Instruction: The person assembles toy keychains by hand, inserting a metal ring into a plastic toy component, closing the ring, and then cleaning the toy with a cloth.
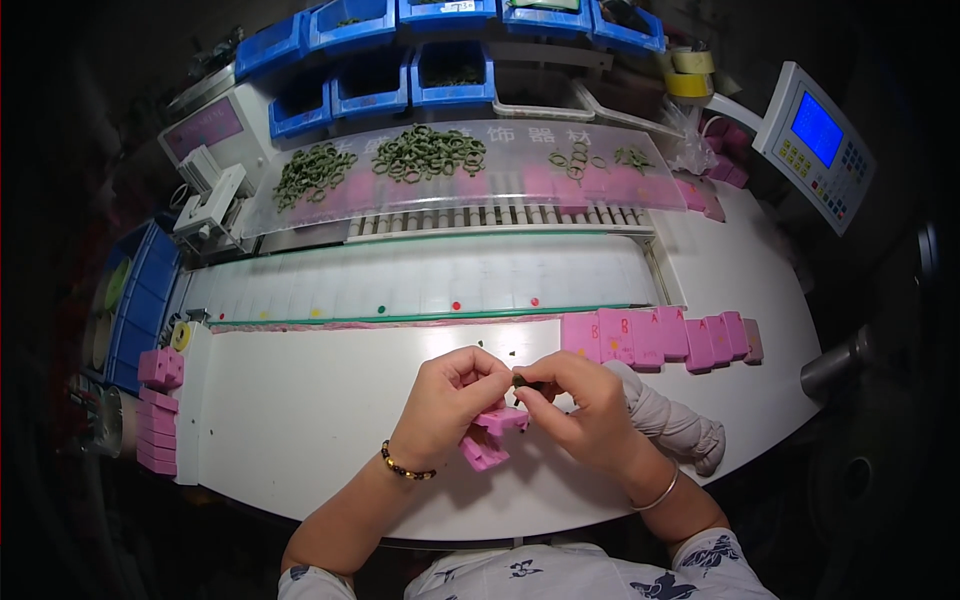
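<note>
Step in hand, as judged: fitting a small dark green piece point(520, 379) to a pink block point(497, 421), at the middle of the white table point(300, 420), just in front of the person.

Left hand point(452, 398): fingers curled closed around the pink block, which shows below the palm with a second pink part point(482, 453) hanging just under it. Whether the two are one piece or separate cannot be told. Thumb and forefinger meet the right hand's fingertips over the block's top.

Right hand point(578, 405): closed in a fine pinch on the small dark green piece, thumb and forefinger pressed together, the remaining fingers folded in. The piece sits just above the block, touching or nearly so; the contact is hidden by the fingers.

Next move, as judged: it calls for a steady block and close alignment of the green piece to its seat, with little force.

Surroundings: a row of pink blocks point(655, 338) lies to the right, a stack of pink blocks point(158, 440) at the left edge, green rings point(428, 153) in heaps on the clear shelf beyond, blue bins point(370, 85) behind. A grey cloth point(675, 420) lies beside the right wrist.
</note>
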`<state>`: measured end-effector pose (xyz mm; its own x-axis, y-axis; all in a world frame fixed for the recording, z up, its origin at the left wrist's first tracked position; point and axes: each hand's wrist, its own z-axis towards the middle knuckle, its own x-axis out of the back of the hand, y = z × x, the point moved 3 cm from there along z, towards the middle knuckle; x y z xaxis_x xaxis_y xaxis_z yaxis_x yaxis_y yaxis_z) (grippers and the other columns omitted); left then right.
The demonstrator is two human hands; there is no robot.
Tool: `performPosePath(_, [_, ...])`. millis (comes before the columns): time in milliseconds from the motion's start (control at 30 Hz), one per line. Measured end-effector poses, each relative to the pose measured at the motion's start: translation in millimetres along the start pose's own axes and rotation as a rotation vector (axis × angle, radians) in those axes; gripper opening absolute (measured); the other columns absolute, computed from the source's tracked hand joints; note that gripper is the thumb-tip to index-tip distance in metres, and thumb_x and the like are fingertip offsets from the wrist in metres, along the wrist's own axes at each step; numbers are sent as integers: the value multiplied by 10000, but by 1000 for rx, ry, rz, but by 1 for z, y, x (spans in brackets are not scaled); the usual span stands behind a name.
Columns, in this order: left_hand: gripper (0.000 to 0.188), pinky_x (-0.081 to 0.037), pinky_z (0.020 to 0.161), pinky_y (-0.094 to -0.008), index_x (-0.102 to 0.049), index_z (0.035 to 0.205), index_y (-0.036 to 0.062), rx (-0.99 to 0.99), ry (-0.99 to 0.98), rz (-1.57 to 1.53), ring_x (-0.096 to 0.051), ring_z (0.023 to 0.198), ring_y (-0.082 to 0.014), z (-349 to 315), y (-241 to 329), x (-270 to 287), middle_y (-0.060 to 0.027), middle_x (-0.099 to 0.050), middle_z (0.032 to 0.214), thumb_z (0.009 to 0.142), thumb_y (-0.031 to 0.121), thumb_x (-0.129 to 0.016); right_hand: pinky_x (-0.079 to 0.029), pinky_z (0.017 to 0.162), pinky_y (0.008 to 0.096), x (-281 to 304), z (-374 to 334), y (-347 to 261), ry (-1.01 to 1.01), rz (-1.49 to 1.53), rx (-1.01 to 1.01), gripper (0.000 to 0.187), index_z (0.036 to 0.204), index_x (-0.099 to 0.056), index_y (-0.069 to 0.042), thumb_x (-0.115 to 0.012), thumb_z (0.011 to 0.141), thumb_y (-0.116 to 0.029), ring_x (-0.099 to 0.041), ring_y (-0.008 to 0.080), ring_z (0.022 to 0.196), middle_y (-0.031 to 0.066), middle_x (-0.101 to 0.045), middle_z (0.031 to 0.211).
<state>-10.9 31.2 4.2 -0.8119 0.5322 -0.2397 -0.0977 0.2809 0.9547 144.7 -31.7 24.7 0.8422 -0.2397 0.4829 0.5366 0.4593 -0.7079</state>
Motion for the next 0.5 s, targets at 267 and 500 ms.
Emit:
performPosePath(267, [99, -474, 585, -192, -627, 918, -1, 70, -8, -77, -593, 659, -65, -2, -2, -1, -28, -624, 775, 901, 96, -625, -503, 614, 195, -1, -6, 19, -92, 705, -622, 188, 1047, -650, 23, -669, 875, -50, -606, 58, 694, 27, -657, 837])
performPosePath(500, [116, -459, 576, -188, -629, 912, -5, 25, 13, -48, -579, 654, -58, 3, 1, -2, -21, -618, 759, 900, 109, -639, -519, 634, 208, 2, 0, 15, -80, 632, -607, 207, 1060, -645, 25, -674, 871, -54, -619, 67, 705, 47, -667, 867])
